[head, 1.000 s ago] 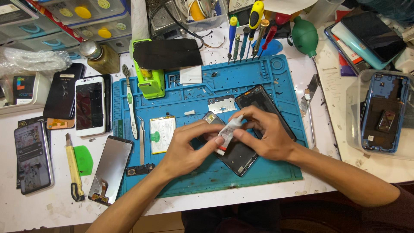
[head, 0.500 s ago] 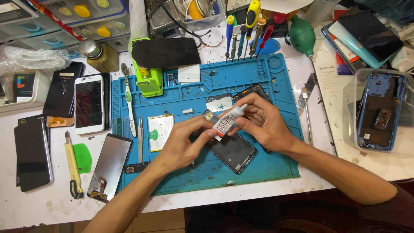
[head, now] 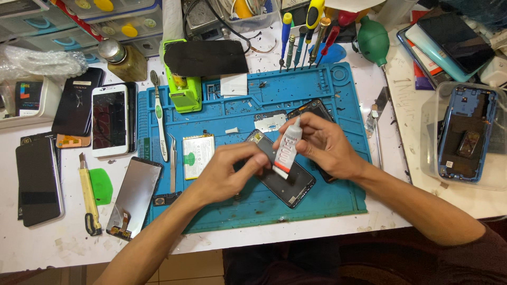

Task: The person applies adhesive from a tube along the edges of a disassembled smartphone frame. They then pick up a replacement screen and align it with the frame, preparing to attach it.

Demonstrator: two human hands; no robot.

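Gripping a small white glue tube [head: 287,152] in the closed right hand [head: 322,145] over a dark phone [head: 288,177] on the blue mat [head: 327,195], left hand [head: 229,174] pinching its lower end, a hard squeeze could flood adhesive onto the phone

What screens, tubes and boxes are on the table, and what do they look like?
Glue tube: white with red print, in the right hand.
White phone: left, dark screen.
Black phone: far left, dark.
Loose screen: beside the blue mat, grey.
Small box: far left, black.
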